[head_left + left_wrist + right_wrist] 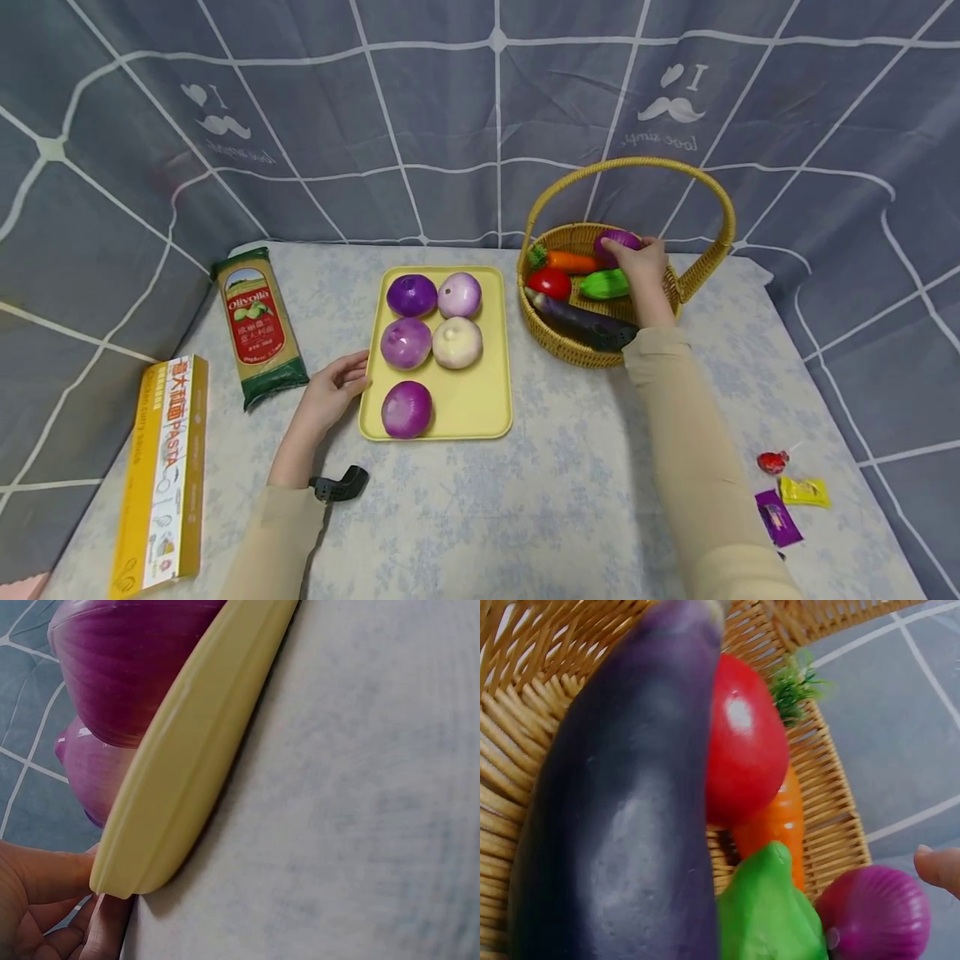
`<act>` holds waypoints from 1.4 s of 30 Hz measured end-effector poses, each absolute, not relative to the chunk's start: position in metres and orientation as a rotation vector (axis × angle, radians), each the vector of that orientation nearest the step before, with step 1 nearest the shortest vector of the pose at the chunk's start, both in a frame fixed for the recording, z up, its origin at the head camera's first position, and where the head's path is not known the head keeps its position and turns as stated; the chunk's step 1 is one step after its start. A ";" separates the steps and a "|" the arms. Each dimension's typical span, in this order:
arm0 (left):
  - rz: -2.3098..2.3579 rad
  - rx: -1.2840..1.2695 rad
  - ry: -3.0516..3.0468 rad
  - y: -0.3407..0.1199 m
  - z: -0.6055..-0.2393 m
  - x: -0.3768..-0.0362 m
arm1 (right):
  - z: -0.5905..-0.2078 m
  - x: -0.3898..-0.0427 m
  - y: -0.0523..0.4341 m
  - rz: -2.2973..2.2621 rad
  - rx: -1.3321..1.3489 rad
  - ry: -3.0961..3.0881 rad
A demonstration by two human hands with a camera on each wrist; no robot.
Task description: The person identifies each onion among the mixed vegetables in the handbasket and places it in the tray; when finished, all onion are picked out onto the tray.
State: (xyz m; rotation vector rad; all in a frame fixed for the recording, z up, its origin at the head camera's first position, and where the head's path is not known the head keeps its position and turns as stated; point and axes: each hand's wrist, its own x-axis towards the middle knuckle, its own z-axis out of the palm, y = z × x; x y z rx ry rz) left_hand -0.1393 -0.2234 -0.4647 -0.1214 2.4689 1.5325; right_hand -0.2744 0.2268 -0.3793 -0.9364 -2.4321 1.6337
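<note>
Inside the woven wicker basket (701, 279), at its far rim, the right hand (643, 265) curls its fingers round a round purple onion (617, 242). Lifted carelessly, the onion may clip the basket's handle and roll away. The left hand (335, 390), fingers relaxed, touches the flat yellow tray (480, 417) left of the basket, and a nudge could shift it.

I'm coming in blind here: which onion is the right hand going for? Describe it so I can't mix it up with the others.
Find the wicker basket with the tall hoop handle, right of the yellow tray. At its back, behind the carrot and green pepper, the right hand has its fingers on a purple onion. It is the only onion in the basket; the other five lie on the tray.
</note>
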 end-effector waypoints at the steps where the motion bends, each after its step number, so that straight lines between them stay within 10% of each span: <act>1: 1.528 -0.121 2.472 -0.223 -0.464 -0.140 | -0.380 -0.274 0.228 1.626 -0.936 -2.439; 42: 1.515 -0.108 2.487 -0.223 -0.466 -0.141 | -0.347 -0.219 0.210 1.671 -0.634 -2.596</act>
